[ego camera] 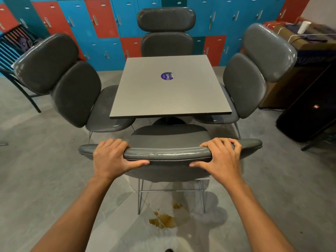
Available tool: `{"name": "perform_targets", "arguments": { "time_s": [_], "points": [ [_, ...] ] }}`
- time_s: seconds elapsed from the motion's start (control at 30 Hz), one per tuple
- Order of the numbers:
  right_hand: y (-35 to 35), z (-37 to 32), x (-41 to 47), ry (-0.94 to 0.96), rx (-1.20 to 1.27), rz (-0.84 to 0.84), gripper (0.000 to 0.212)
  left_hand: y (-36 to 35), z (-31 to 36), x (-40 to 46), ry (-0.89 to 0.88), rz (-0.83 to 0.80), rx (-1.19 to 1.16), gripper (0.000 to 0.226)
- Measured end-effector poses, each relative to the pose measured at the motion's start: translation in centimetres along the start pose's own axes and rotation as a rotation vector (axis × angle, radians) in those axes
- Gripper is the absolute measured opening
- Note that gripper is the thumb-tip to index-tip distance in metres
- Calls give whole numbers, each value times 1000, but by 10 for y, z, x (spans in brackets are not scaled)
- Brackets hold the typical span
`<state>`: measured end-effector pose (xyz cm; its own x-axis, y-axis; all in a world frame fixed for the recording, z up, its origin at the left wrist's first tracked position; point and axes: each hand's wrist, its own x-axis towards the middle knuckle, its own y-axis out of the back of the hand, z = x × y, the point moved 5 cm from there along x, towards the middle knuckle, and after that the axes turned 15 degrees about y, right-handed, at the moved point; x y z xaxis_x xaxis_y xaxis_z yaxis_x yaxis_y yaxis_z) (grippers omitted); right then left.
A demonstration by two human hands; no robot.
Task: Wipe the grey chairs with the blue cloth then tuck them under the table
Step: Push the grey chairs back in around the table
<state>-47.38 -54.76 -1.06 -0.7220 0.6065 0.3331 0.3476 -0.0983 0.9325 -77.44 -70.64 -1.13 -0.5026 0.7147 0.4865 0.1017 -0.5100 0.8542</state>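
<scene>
A square grey table [163, 99] stands in the middle with a purple sticker [166, 76] on its top. Grey padded chairs surround it: one on the left [72, 91], one on the right [252, 77], one at the far side [166, 33], and the near chair [169, 153] right in front of me. My left hand [111, 158] grips the top of the near chair's backrest, fingers over the front and thumb behind. My right hand [222, 157] grips the same backrest further right. The near chair's seat reaches to the table's front edge. No blue cloth is in view.
A brown spill [164, 220] stains the floor behind the near chair's metal legs. Blue and red lockers [101, 24] line the back wall. A black speaker [309, 113] and cardboard boxes [312, 50] stand at the right; a dark metal rack [12, 50] stands at the left.
</scene>
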Motion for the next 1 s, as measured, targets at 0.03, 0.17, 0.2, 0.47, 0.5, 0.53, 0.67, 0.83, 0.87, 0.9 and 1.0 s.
{"name": "perform_targets", "arguments": {
  "time_s": [0.03, 0.17, 0.2, 0.47, 0.5, 0.53, 0.67, 0.83, 0.87, 0.9, 1.0],
  "points": [
    [1, -1, -1, -4, 3, -4, 71, 1, 0, -1, 1, -12, 4, 88],
    [4, -4, -4, -16, 0, -40, 73, 5, 2, -5, 8, -55, 19, 86],
    [4, -5, -5, -22, 5, -57, 73, 6, 2, -7, 17, -67, 17, 86],
    [7, -7, 6, -49, 91, -337, 70, 10, 4, -16, 150, -221, -48, 78],
    [8, -11, 11, -43, 103, -411, 72, 11, 5, -17, 157, -243, -67, 76],
    [8, -17, 17, -38, 134, -469, 73, 13, 5, -17, 165, -261, -97, 73],
    [12, -61, 45, 9, 404, -474, 73, 24, -1, -12, 260, -250, -263, 67],
    [16, -125, 76, 140, 542, -396, 74, 38, -35, -23, 489, -182, -304, 71],
    [14, -138, 83, 167, 551, -381, 73, 41, -46, -25, 530, -182, -308, 71],
    [11, -150, 90, 190, 557, -368, 73, 43, -57, -28, 560, -184, -317, 71],
    [-2, -187, 107, 226, 580, -337, 72, 52, -94, -29, 602, -183, -353, 70]
  ]
}}
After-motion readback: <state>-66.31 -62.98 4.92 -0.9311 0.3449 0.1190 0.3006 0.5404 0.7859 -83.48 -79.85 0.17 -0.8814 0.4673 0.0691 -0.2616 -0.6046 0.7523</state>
